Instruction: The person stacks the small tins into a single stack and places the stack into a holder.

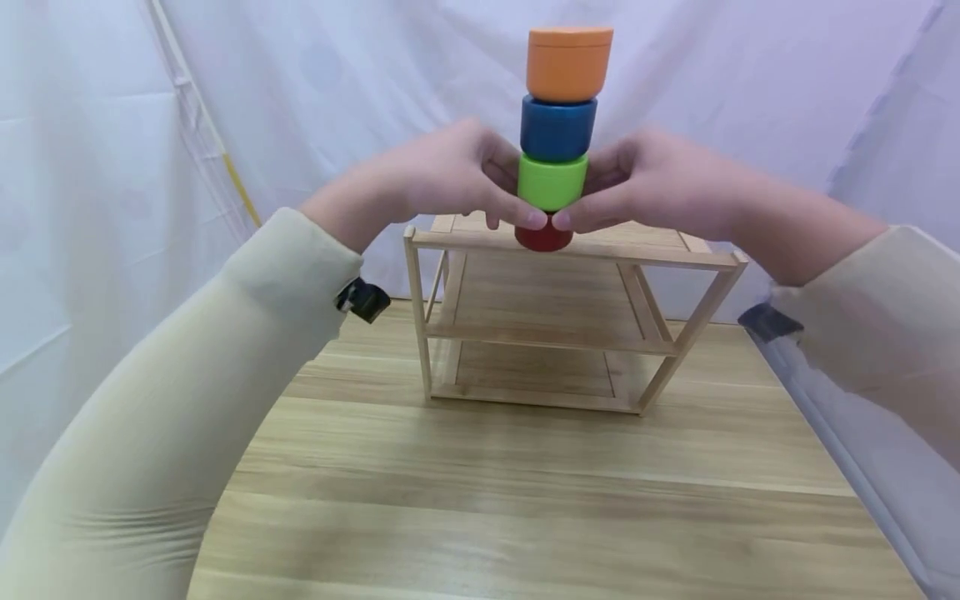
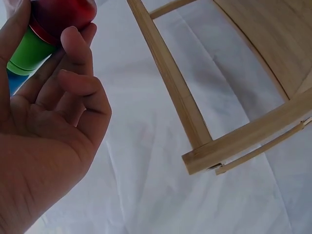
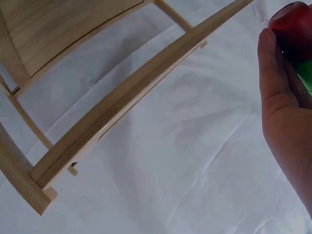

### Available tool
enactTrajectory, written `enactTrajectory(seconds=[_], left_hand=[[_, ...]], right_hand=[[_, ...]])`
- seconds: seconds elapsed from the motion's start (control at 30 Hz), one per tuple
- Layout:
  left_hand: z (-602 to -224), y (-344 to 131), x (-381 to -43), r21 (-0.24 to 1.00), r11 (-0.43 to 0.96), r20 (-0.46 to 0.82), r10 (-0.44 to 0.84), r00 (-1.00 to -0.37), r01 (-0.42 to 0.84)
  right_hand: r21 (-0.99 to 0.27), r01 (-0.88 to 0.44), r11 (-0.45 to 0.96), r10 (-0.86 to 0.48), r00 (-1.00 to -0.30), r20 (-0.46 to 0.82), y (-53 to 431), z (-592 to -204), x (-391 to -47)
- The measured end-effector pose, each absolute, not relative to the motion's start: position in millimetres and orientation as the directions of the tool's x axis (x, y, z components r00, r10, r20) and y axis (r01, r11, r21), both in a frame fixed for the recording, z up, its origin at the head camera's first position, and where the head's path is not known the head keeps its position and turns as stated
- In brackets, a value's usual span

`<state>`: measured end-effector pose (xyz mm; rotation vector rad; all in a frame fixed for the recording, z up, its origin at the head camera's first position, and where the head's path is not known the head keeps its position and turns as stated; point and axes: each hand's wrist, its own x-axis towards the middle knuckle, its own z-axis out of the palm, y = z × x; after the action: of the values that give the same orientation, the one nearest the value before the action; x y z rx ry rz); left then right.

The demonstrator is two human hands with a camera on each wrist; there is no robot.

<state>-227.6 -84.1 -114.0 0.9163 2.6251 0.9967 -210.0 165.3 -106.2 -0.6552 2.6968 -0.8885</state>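
Observation:
A tall stack of colored cups is held up in front of me. From the top down come an orange cup (image 1: 568, 67), a blue cup (image 1: 557, 130), a green cup (image 1: 552, 182) and a red cup (image 1: 543, 238). From the left side, my left hand (image 1: 457, 175) grips the stack around the green and red cups, its thumb at their joint. On the opposite side my right hand (image 1: 660, 183) holds the same part, both thumb tips close together in front. In the left wrist view the red cup (image 2: 63, 17) shows its rounded base, and some fingers curl free below it.
Behind and below the cups stands a light wooden rack (image 1: 547, 329) with several shelves, on a wood-grain table (image 1: 525, 500). The red cup overlaps the rack's top front rail in the head view. White sheeting (image 1: 360, 67) hangs behind and at both sides.

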Motion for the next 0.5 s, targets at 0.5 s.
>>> enactTrajectory(seconds=[0.5], left_hand=[[-108, -79, -271, 0.633, 0.629, 0.014, 0.575, -0.818, 0.452]], right_hand=[[-0.634, -0.285, 0.719, -0.444, -0.89, -0.104, 166, -104, -257]])
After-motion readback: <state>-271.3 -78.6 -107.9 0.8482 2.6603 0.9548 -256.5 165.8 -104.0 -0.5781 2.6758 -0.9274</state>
